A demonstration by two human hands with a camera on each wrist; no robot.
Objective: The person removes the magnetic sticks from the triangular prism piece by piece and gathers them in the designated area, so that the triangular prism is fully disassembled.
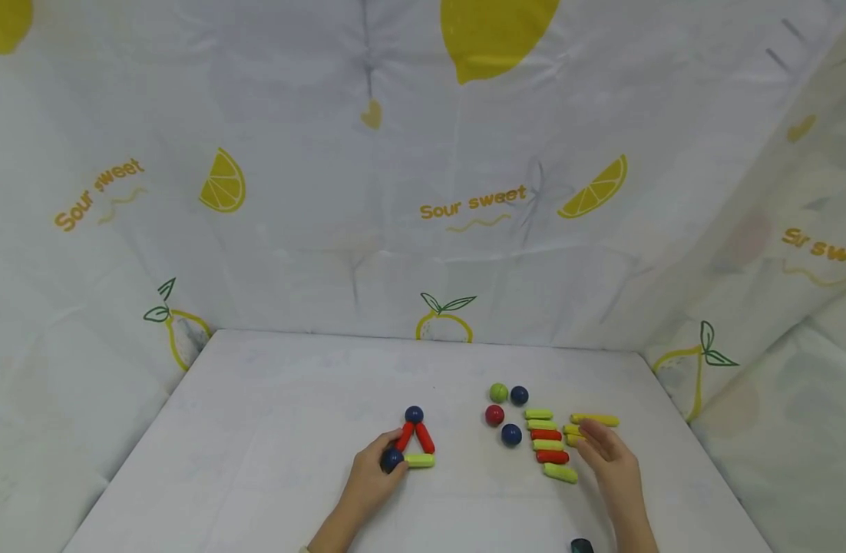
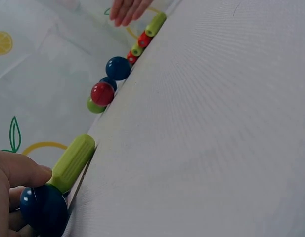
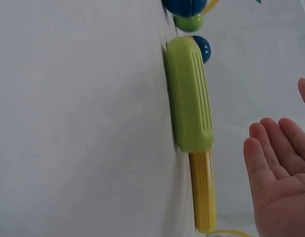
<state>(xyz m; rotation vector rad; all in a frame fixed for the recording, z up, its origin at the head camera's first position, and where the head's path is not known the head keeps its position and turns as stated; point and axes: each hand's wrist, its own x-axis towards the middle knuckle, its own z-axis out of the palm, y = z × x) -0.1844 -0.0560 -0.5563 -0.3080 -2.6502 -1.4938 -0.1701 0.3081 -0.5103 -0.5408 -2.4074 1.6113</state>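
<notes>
My left hand [image 1: 373, 470] grips a dark blue ball [image 1: 391, 460] between thumb and fingers. That ball is one corner of a small triangle lying on the table. Two red rods [image 1: 425, 438] meet at another blue ball [image 1: 414, 415] at its top, and a light green rod [image 1: 420, 461] forms its base. In the left wrist view, the thumb tip lies by the joint of the ball and the green rod [image 2: 74, 163]. My right hand [image 1: 611, 459] hovers over the yellow rods [image 1: 596, 420] with straight, relaxed fingers, holding nothing. Its palm shows in the right wrist view.
A column of green and red rods [image 1: 550, 435] lies left of my right hand. Further left sit a green ball [image 1: 499, 392], a red ball [image 1: 494, 415] and two blue balls [image 1: 511, 435]. A dark object [image 1: 582, 545] shows at the front edge. Lemon-printed cloth [image 1: 312, 253] surrounds the table.
</notes>
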